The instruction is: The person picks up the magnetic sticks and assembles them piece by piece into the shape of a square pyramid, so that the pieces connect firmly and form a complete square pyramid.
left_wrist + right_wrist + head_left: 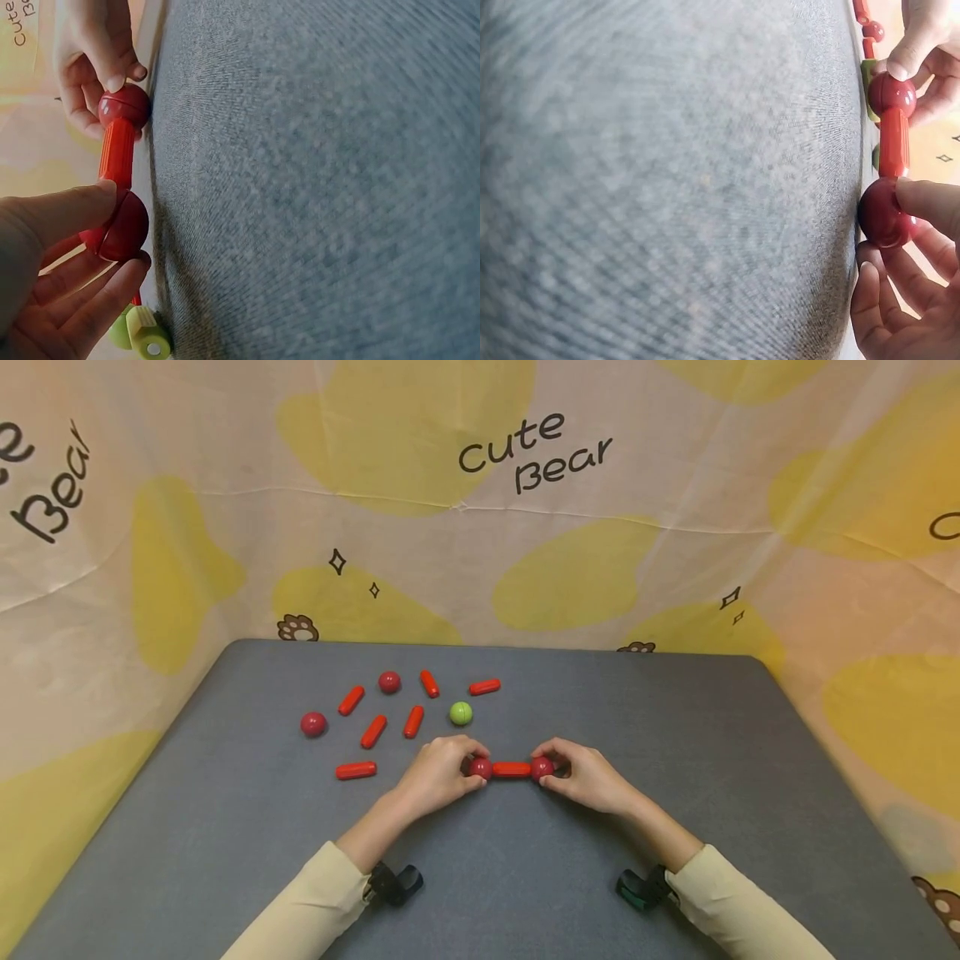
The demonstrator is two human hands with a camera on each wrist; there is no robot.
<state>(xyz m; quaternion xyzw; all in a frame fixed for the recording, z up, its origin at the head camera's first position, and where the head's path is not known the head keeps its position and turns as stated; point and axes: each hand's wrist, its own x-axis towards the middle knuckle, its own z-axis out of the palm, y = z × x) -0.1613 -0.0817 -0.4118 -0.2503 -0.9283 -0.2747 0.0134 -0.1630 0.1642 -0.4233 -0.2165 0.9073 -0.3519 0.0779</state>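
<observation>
Joining step: we judge it as fitting the middle red rod (512,769) between two red balls, end to end, one straight bar.
Left hand (444,770): pinching the left red ball (481,767) – thumb on top near the rod, fingers around the far side in the left wrist view.
Right hand (590,777): pinching the right red ball (542,767) the same way, mirrored.
Middle rod: no finger wrapped around it that we can see; each end touches a ball. Bar sits between the hands, low at the grey table (517,881); can't tell if it rests on it or floats just above.
Joint fit: can't tell whether both ends are fully seated; no gap we can spot.
Loose red rods (373,732): six, scattered beyond and left of the left hand.
Loose red balls (388,682): two, among those rods, farther back and left.
Green ball (461,713): just beyond the left hand, apart from the bar.
Yellow-green piece (146,332): pale dot on its end, left wrist view only; we can't place it from the head view.
Next move: we think it calls for an even inward press, both balls lined up with the rod – then gentle letting go, no twisting.
</observation>
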